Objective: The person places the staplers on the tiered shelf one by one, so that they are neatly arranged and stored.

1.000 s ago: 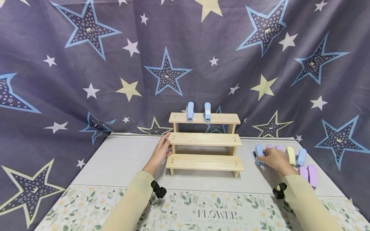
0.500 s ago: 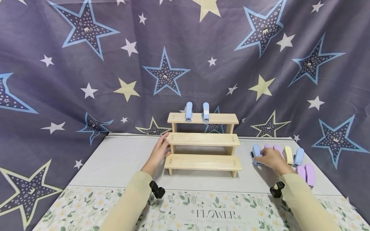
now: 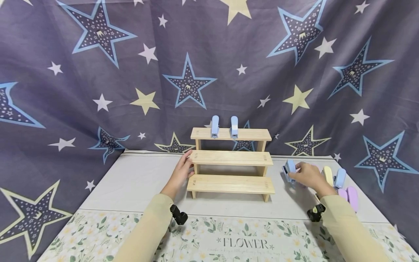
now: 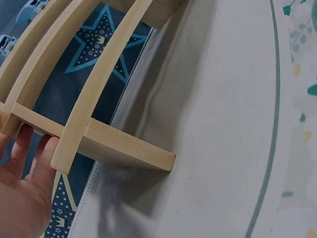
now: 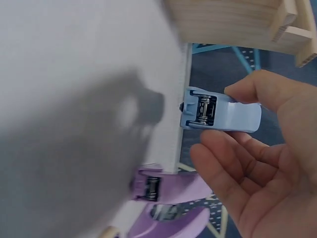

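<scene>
My right hand (image 3: 308, 175) pinches a light blue stapler (image 3: 289, 169) between thumb and fingers. The stapler is upright and just off the table, its shadow below it; in the right wrist view its open end (image 5: 205, 110) with dark metal parts faces the camera. To the left, my left hand (image 3: 181, 174) holds the left end of a three-step wooden stand (image 3: 230, 158), its fingers (image 4: 42, 161) against the wood below the middle step. Two more blue staplers, a left one (image 3: 215, 126) and a right one (image 3: 234, 126), stand upright on the top step.
Right of my right hand stand a yellow stapler (image 3: 327, 175), a blue one (image 3: 340, 178) and purple ones (image 3: 352, 198). More purple staplers are partly hidden behind that hand. A starry curtain (image 3: 209, 72) hangs behind the white table (image 3: 144, 174), with a floral mat (image 3: 209, 233) in front.
My right hand has raised the blue stapler off the table and tilted it slightly. My left hand stays on the stand. The head view shifts slightly.
</scene>
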`<action>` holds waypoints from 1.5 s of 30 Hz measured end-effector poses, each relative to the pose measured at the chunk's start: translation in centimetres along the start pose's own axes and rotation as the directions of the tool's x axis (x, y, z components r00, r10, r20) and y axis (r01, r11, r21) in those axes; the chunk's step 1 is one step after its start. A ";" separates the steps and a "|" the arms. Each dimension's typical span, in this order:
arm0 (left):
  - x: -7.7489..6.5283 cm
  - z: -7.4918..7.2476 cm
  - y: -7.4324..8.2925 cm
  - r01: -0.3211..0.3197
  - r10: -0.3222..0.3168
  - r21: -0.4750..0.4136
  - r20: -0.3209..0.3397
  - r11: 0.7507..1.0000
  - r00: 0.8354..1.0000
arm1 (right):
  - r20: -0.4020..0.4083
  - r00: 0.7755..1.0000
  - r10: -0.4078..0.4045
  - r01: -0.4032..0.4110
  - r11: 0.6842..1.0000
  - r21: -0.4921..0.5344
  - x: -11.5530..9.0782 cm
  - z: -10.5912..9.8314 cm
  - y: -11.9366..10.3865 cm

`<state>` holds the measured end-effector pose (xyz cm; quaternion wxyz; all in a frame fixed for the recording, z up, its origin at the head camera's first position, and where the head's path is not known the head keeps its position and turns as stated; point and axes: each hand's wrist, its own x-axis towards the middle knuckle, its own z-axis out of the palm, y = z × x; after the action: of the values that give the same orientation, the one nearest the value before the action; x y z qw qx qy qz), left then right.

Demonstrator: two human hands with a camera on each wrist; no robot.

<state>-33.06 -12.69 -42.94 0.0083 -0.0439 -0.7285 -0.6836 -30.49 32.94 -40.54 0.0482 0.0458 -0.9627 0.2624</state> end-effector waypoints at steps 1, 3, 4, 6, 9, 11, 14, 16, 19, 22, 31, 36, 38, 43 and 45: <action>0.0 0.0 0.0 0.000 0.000 0.001 0.001 1.000 1.000 | -0.006 1.000 -0.006 0.006 1.000 0.002 0.0 -0.2 -0.2; -0.2 0.0 0.4 0.005 -0.005 -0.005 0.008 1.000 1.000 | -0.024 0.999 -0.020 0.021 1.000 0.002 0.1 -0.6 -0.5; -0.3 0.0 0.6 0.011 -0.011 -0.008 0.013 1.000 1.000 | -0.040 0.999 -0.028 0.028 1.000 -0.002 0.1 -0.8 -0.7; -0.2 -0.1 0.6 0.014 -0.014 -0.016 0.025 1.000 1.000 | -0.068 0.997 -0.045 0.045 0.999 -0.006 0.1 -1.4 -1.2; -0.2 -0.1 0.7 0.023 -0.023 -0.021 0.032 1.000 0.999 | -0.093 0.995 -0.041 0.042 0.999 0.011 -0.1 -2.3 -2.3; 0.1 -0.1 0.1 0.016 -0.016 -0.016 0.020 1.000 1.000 | -0.106 0.993 -0.042 0.044 0.999 0.016 -0.2 -3.0 -3.0; 0.0 0.0 0.1 0.005 -0.005 -0.010 0.006 1.000 1.000 | -0.147 0.987 -0.060 0.064 0.998 0.025 -0.3 -3.9 -4.1; 0.1 0.0 0.2 -0.002 0.002 -0.014 0.003 1.000 1.000 | -0.186 0.979 -0.083 0.088 0.996 0.023 -0.3 -4.4 -4.9; 0.1 0.0 0.2 -0.005 0.005 -0.021 0.004 1.000 1.000 | -0.234 0.967 -0.104 0.113 0.993 0.025 -0.2 -4.9 -6.1; 0.1 0.0 0.3 0.003 -0.002 -0.024 0.008 1.000 1.000 | -0.257 0.960 -0.108 0.123 0.992 0.043 0.1 -5.3 -7.5; -0.1 0.1 0.3 0.000 0.000 -0.013 0.000 1.000 1.000 | -0.271 0.955 -0.122 0.157 0.981 0.114 1.8 -4.8 -11.0; -0.2 0.0 0.2 -0.002 0.002 -0.017 -0.007 1.000 1.000 | -0.244 0.963 -0.118 0.158 0.975 0.155 3.4 -3.8 -12.2; -0.2 0.0 0.2 -0.003 0.003 -0.013 -0.007 1.000 1.000 | -0.230 0.967 -0.114 0.155 0.973 0.169 4.1 -3.4 -12.6; -0.1 -0.1 0.1 -0.001 0.001 0.005 -0.005 1.000 1.000 | -0.207 0.975 -0.084 0.126 0.972 0.198 5.7 -2.7 -13.5; 0.0 -0.1 0.1 -0.003 0.003 0.007 -0.004 1.000 1.000 | -0.201 0.977 -0.071 0.113 0.972 0.206 6.2 -2.6 -13.8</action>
<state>-33.03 -12.80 -42.81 0.0108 -0.0436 -0.7308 -0.6811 -34.92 22.02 -30.71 0.1480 0.0701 -0.9161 0.3660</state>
